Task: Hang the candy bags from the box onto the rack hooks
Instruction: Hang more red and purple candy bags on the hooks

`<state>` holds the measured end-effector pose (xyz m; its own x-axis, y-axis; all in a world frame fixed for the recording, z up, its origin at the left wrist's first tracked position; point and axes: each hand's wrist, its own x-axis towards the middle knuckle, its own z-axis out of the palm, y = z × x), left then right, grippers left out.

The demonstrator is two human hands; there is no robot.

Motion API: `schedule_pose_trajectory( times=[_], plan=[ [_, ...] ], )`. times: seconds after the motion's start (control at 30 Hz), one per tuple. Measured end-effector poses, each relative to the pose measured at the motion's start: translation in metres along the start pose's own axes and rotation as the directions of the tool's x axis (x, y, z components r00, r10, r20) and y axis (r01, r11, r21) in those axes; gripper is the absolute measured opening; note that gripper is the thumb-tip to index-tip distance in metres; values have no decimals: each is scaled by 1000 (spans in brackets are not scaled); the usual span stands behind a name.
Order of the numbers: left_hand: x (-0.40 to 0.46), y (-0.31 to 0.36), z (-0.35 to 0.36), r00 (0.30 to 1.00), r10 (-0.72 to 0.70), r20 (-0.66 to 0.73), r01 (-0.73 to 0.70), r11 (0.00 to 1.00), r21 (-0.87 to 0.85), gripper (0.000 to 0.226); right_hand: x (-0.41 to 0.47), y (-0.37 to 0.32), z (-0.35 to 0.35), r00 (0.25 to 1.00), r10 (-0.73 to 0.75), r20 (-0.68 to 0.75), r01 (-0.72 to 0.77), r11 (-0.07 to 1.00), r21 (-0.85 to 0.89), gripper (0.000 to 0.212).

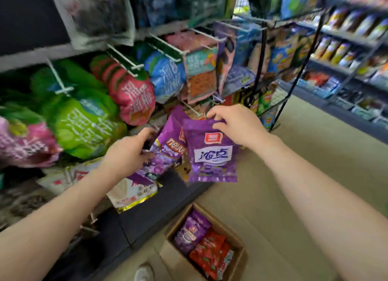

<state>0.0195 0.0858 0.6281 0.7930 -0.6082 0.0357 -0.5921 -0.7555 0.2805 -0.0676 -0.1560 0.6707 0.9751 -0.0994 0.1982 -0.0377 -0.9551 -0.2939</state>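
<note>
Shop aisle, beige floor (315,154). Cardboard box (237,259) on floor beside rack (126,60). Right hand (235,125) fingers pinch purple bag (212,154); left hand (130,152) fingers grip hanging purple bags (165,152).

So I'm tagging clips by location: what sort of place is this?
Most likely a small shop's snack aisle: snack bags hang from white rack hooks, a black wire stand holds crisps, and shelves of packaged goods run along the right.

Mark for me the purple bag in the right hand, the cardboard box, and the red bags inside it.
purple bag (212,154), head view, on its white label panel.
cardboard box (238,266), head view, on its right wall.
red bags (210,253), head view, on the top red bag's front.
</note>
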Motion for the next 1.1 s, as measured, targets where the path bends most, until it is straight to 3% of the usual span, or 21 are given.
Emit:
schedule_pose_trajectory(
  times=[0.27, 0.4, 0.57, 0.67, 0.87, 1.1],
  plan=[
    [-37, -32, -109, 951, -90, -294, 19, 971, -237, 47, 81, -102, -85, 976, -114, -185, 155, 962, 223, 28],
    [-46, -59, -153, 916, -135, -378, 27, 960, -278, 46, 117, -155, -110, 960, -217, -179, 252, 947, 201, 6],
    [-57, -100, -208, 850, -197, -488, 17, 937, -350, 40, 161, -207, -137, 943, -325, -73, 332, 937, 110, 9],
    [-59, -121, -232, 808, -242, -537, 8, 917, -400, 33, 181, -233, -148, 921, -378, -92, 389, 904, 180, 7],
    [-69, -163, -256, 731, -325, -600, 60, 907, -418, 33, 219, -276, -142, 893, -313, -324, 433, 794, 428, 15],
    [-77, -184, -265, 724, -316, -613, 124, 934, -335, 40, 236, -293, -135, 905, -176, -387, 384, 730, 565, 28]
  ],
)
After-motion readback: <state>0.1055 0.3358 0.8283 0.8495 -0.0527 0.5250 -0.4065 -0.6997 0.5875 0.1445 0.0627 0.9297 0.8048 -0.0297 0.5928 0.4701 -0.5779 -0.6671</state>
